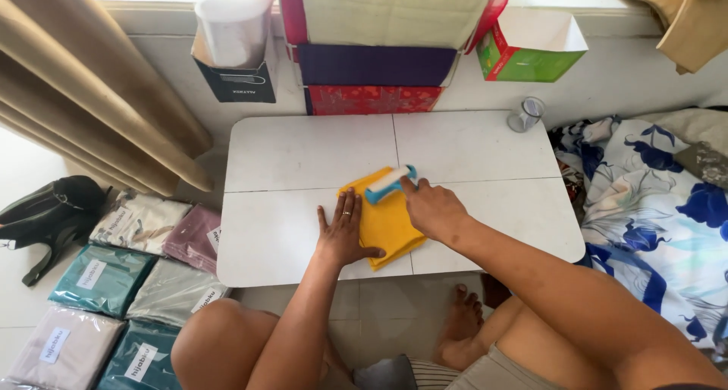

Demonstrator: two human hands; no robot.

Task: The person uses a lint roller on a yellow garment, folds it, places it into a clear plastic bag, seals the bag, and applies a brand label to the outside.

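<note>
Your left hand lies flat, palm down and fingers spread, on the near left part of the folded yellow cloth, pressing it to the white folding table and gripping nothing. Your right hand is closed around the handle of a lint roller with a teal frame and a white roll; the roll rests on the far edge of the yellow cloth, tilted across its corner. The cloth itself sits near the middle of the table, slightly toward your side, turned at an angle so that one corner reaches the near edge. Beyond the table's far right corner stands a small clear glass on the floor, just beside the wall. Behind the table's far edge, against the wall, hangs a rack of folded fabrics in red, pale green and purple, with a green and red box to its right and a dark paper bag to its left. To the left of the table, on the floor, lie flat packets of folded cloth in clear wrapping, and farther left a black handbag. To the right of the table spreads a blue floral sheet.
</note>
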